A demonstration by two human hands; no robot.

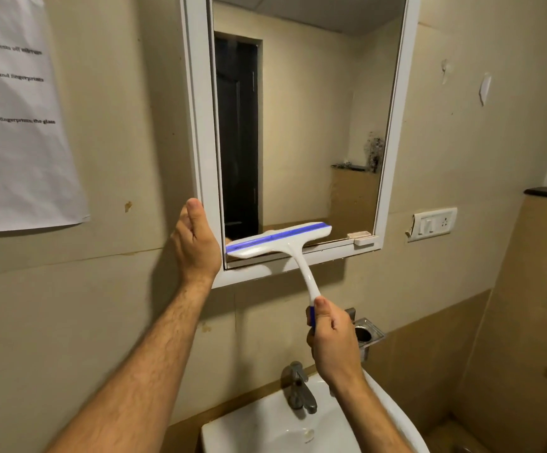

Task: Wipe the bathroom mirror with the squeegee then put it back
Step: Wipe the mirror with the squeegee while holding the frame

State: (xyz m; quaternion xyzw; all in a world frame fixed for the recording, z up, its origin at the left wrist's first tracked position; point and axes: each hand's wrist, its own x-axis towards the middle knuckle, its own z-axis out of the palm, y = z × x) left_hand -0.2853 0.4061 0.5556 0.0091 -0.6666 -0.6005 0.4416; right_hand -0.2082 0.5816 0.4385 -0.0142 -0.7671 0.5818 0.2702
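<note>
A white-framed bathroom mirror (305, 125) hangs on the beige wall. The white squeegee (278, 241) with a blue rubber strip lies across the mirror's bottom edge, its head tilted up to the right. My right hand (331, 341) grips the blue end of its handle below the frame. My left hand (195, 243) holds the frame's lower left corner, thumb up along the frame's outer side; its fingers are hidden behind the frame edge.
A white washbasin (265, 429) with a metal tap (298, 387) sits below. A metal holder (365, 335) is fixed to the wall right of my right hand. A switch plate (432, 223) is right of the mirror, a printed sheet (14, 109) at far left.
</note>
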